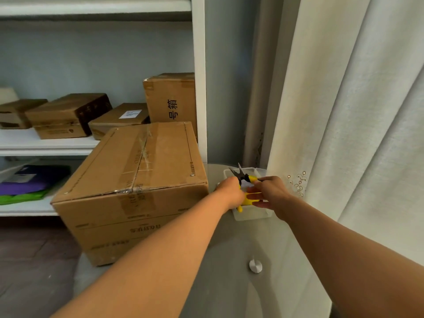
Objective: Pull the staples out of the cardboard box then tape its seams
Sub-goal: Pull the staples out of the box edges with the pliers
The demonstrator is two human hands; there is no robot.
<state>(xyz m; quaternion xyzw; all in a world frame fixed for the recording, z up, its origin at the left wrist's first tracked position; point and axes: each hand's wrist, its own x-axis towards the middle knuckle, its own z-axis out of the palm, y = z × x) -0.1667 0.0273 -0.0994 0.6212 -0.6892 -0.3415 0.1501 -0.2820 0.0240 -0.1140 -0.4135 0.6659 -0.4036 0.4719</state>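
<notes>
Cardboard box, large, brown and closed, sits on the left part of the round glass counter, its top seam covered with old clear tape, its right end just beside a clear plastic tray. Over that tray both hands meet on yellow-handled pliers, whose dark tips stand apart and point up. Left hand has its grip curled round the lower yellow handle; right hand pinches the upper handle. White shelves behind carry smaller brown boxes. A pale curtain hangs at right.
</notes>
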